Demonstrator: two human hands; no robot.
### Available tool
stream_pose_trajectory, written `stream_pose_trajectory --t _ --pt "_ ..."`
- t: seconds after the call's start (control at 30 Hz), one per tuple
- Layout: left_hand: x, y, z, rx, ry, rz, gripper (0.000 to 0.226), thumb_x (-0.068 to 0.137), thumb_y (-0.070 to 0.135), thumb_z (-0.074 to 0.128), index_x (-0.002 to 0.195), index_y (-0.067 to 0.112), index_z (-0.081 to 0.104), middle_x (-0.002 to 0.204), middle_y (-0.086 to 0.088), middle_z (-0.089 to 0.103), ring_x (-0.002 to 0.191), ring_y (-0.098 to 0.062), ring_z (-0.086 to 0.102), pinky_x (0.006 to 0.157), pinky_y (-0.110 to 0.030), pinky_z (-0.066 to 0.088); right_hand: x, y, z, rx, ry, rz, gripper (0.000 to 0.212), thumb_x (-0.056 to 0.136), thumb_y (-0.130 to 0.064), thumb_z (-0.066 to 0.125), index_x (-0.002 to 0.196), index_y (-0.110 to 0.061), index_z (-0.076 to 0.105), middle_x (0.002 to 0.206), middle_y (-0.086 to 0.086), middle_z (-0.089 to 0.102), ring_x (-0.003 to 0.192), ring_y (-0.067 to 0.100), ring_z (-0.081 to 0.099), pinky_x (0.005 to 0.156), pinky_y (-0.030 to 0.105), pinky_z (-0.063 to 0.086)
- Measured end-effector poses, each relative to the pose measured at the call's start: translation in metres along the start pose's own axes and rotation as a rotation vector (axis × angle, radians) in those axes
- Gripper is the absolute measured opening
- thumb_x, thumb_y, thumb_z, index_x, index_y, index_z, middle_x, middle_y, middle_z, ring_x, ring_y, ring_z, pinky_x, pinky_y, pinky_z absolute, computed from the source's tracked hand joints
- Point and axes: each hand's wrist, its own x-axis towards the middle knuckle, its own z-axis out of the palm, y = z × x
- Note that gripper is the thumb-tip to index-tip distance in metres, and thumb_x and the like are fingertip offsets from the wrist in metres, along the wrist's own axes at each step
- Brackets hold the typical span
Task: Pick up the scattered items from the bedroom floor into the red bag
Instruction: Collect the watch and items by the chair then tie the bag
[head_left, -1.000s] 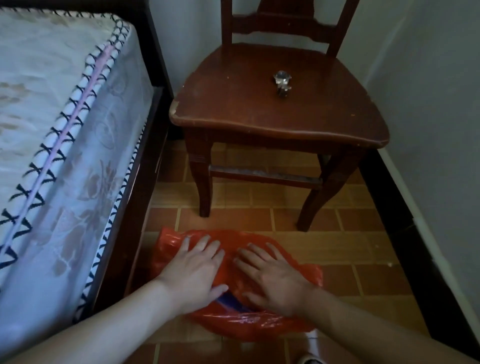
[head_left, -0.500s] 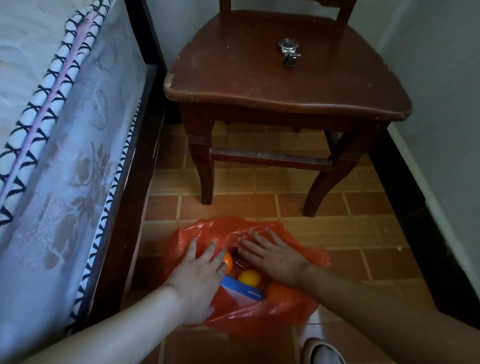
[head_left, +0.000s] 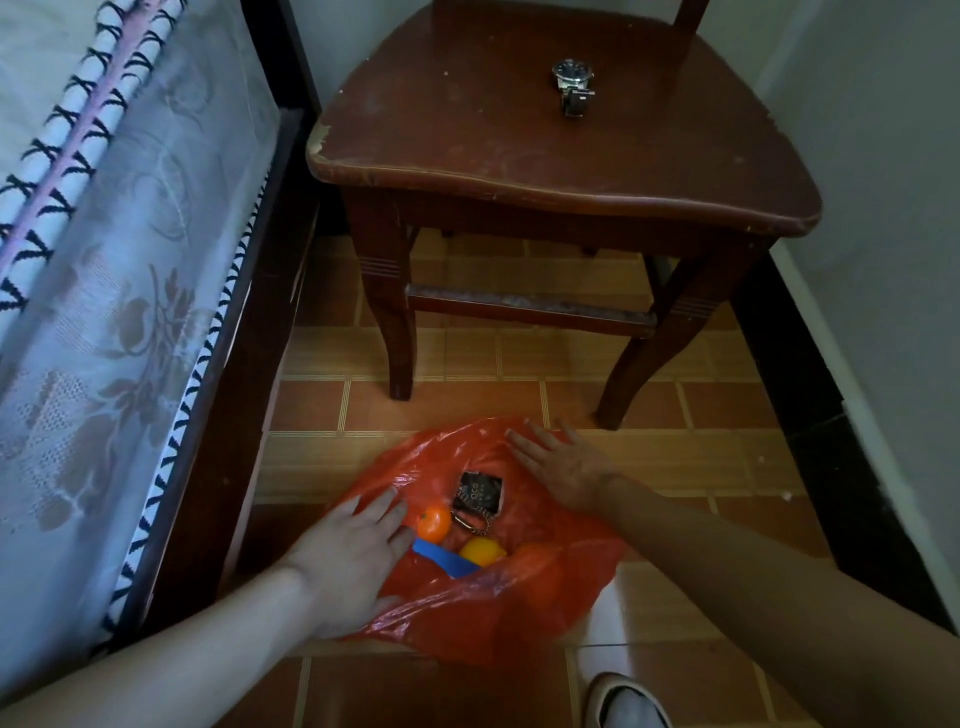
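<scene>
The red bag (head_left: 519, 613), thin plastic, lies on the tiled floor in front of the chair with its mouth spread wide. Inside show an orange ball (head_left: 434, 522), a yellow ball (head_left: 482, 551), a blue box (head_left: 441, 558) and a dark card on a key chain (head_left: 478, 491). My left hand (head_left: 348, 561) lies flat on the bag's left rim, fingers apart, beside the orange ball. My right hand (head_left: 561, 467) presses flat on the far right rim, fingers spread. Neither hand holds an item.
A wooden chair (head_left: 467, 130) stands just beyond the bag, with a wristwatch (head_left: 573, 85) on its seat. The bed (head_left: 130, 260) and its dark frame run along the left. A dark baseboard (head_left: 805, 389) and wall close the right side. A shoe (head_left: 623, 701) shows at the bottom.
My hands have moved apart, pulling the bag's mouth open, so the items inside now show. The view has tilted down and come closer to the chair.
</scene>
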Motion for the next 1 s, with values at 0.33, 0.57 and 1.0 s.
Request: stream_pose_trajectory --t 0.33,0.57,1.0 --pt "0.004 -0.016 0.005 -0.058 0.130 -0.014 0.077 0.100 0.071 0.016 0.163 0.032 -0.002 0.172 -0.005 0.002 0.158 -0.026 -0.007 0.127 -0.045 -0.008 -0.045 -0.012 -0.002 0.481 0.296 -0.013 0.083 0.101 -0.068 0.034 0.165 -0.032 -0.006 0.172 -0.007 -0.015 0.159 0.018 -0.013 0.127 0.049 -0.003" --pt "0.008 0.004 0.003 -0.056 0.330 0.084 0.085 0.094 0.079 0.020 0.163 0.033 0.004 0.170 -0.003 -0.009 0.155 -0.028 -0.018 0.125 -0.057 -0.008 -0.093 -0.037 0.005 0.475 0.213 -0.004 0.126 0.075 -0.092 0.048 0.161 -0.032 -0.022 0.168 -0.007 -0.030 0.153 0.018 -0.032 0.121 0.048 -0.017" --pt "0.001 -0.013 0.015 -0.040 0.057 -0.033 0.090 0.091 0.083 0.020 0.162 0.035 -0.006 0.171 0.001 -0.013 0.154 -0.023 -0.025 0.124 -0.055 -0.014 -0.103 -0.026 0.069 0.313 0.204 -0.031 0.092 0.097 -0.078 0.026 0.165 -0.024 -0.004 0.173 0.000 -0.009 0.159 0.024 -0.015 0.120 0.046 -0.025"
